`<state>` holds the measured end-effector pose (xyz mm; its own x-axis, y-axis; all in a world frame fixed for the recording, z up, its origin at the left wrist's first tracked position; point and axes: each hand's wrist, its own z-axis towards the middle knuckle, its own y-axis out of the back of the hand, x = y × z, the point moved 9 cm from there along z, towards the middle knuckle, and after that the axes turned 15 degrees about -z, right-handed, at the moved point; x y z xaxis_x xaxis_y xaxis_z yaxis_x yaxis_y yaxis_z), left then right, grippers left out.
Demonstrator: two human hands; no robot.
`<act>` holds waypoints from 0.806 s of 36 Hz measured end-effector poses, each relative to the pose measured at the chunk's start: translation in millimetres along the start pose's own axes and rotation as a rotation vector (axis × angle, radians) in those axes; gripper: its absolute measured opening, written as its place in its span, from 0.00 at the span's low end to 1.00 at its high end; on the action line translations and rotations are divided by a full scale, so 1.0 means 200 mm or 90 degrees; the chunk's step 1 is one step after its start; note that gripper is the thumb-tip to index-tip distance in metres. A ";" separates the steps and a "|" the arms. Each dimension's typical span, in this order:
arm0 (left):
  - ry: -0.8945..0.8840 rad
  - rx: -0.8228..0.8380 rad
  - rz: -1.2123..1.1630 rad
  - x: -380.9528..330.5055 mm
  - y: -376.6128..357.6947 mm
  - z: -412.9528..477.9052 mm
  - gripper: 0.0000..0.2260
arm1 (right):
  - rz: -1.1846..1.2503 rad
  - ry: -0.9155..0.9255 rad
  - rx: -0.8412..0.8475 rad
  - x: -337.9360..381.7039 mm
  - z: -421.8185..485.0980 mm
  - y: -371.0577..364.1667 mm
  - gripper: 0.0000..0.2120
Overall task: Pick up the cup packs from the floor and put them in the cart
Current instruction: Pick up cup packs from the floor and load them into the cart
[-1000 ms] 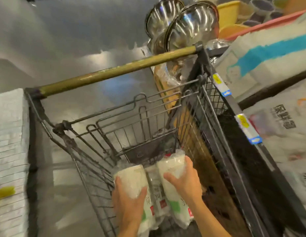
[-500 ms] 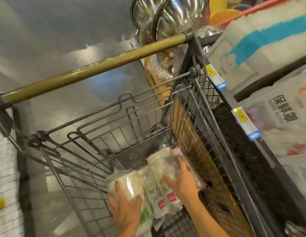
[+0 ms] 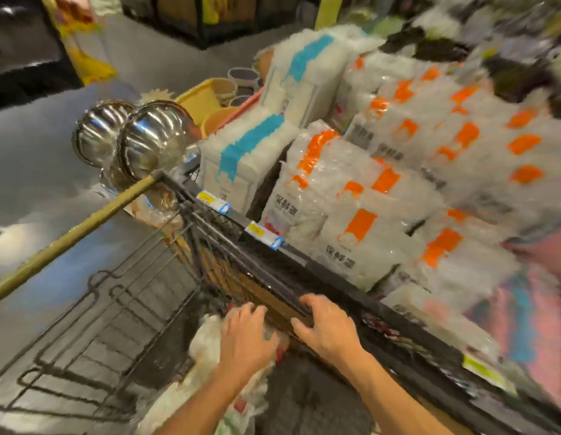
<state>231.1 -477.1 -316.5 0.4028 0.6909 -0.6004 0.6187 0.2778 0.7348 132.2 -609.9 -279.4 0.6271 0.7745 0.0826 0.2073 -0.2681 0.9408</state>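
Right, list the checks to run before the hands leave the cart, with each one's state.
1. Cup packs inside the cart: ok.
2. Left hand clear of the packs: not ok, it rests on them.
3. Right hand free: ok, fingers spread, holding nothing, at the cart's side.
4. Packs lying stable: cannot tell, blurred.
5. Packs left on the floor: cannot tell, none in view.

Both bare forearms reach forward over the cart (image 3: 68,239). The left hand (image 3: 246,337) lies spread inside it; the right hand (image 3: 327,328) rests on its right rim, fingers loosely bent.
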 end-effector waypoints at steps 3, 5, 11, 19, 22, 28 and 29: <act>-0.136 0.028 0.108 -0.41 0.05 -0.02 0.26 | -0.026 -0.040 -0.043 -0.23 -0.20 0.22 0.25; -0.222 0.046 0.157 -0.69 0.05 -0.07 0.27 | -0.026 -0.083 -0.063 -0.40 -0.37 0.35 0.23; -0.432 0.135 0.211 -1.44 -0.13 -0.45 0.25 | -0.019 -0.254 -0.121 -0.95 -1.02 0.58 0.24; -0.669 0.232 0.296 -2.11 -0.70 -1.50 0.23 | 0.038 -0.490 -0.182 -1.51 -2.39 0.45 0.18; -0.755 0.285 0.282 -2.25 -0.93 -1.95 0.21 | 0.049 -0.585 -0.165 -1.63 -2.94 0.31 0.20; -0.922 0.418 0.349 -2.41 -1.38 -2.86 0.24 | 0.103 -0.773 -0.165 -1.70 -3.96 0.01 0.14; -0.943 0.442 0.354 -2.42 -1.44 -3.00 0.25 | 0.109 -0.805 -0.169 -1.69 -4.11 -0.04 0.14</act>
<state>-546.4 -490.8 -48.3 0.6339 -0.6666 -0.3922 0.1932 -0.3545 0.9149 -699.8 -398.8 -44.1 0.9293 -0.3686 -0.0209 -0.0075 -0.0756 0.9971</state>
